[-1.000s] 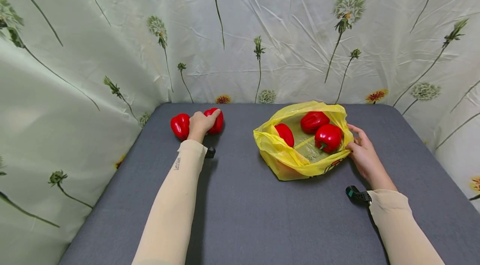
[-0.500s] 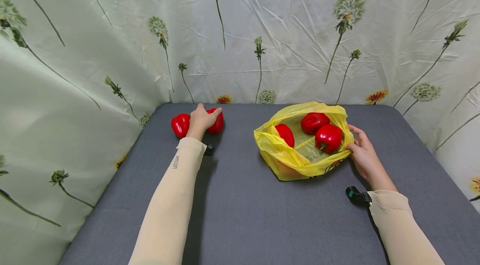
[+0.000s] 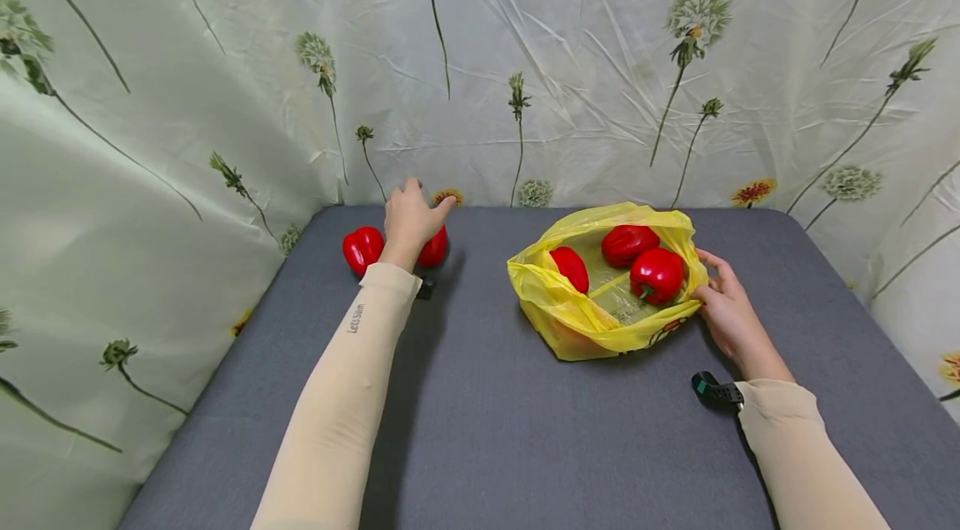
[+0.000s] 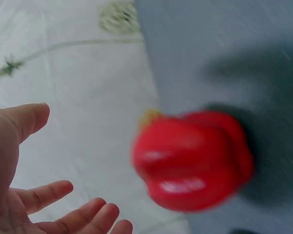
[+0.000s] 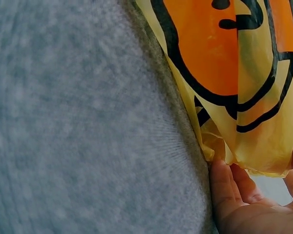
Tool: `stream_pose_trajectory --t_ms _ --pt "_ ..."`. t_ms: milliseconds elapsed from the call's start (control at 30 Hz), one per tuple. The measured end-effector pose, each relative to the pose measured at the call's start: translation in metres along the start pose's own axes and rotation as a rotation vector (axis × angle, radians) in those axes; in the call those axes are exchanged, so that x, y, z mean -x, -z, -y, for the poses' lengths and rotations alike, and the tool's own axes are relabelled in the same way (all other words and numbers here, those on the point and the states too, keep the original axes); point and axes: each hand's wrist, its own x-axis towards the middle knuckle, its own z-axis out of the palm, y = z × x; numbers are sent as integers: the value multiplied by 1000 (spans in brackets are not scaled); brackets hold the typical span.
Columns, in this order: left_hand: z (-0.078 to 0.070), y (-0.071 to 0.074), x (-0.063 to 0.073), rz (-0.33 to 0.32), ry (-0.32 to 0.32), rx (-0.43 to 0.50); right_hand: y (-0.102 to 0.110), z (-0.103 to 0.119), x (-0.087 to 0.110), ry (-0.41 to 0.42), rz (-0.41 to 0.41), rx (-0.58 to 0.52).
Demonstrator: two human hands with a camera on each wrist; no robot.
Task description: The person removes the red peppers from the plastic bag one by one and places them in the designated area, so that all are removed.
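Observation:
At the back left of the table, two red bell peppers stand side by side, the left bell pepper [image 3: 363, 250] in full sight and the right bell pepper [image 3: 433, 248] partly behind my left hand [image 3: 412, 217]. That hand is raised above them with thumb and fingers spread, holding nothing. In the left wrist view a bell pepper [image 4: 193, 161] sits apart from the fingertips. My right hand [image 3: 731, 313] pinches the right rim of a yellow plastic bag [image 3: 577, 330]. The bag's mouth gapes open, showing three red bell peppers [image 3: 657, 276] inside. An orange and black print [image 5: 210, 48] marks its side.
A dark grey cloth covers the table [image 3: 495, 430]. Behind it and along the left and right hangs a pale curtain [image 3: 480, 138] printed with dandelions. A black strap [image 3: 716, 391] is on my right wrist.
My left hand has come off the right bell pepper, rising and moving back with its fingers spread. Both left-side peppers stay in place. The right hand and the bag have not moved.

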Motion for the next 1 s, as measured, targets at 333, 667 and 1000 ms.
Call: stream_pose_trajectory --t_ms 333,667,1000 --pt "-73 0 26 20 -169 91 1 -1 2 3 10 -2" --pt "-135 -11 70 202 -344 63 0 0 3 9 9 4" --pt "-159 -47 100 362 -391 -21 0 -1 1 -20 0 36"
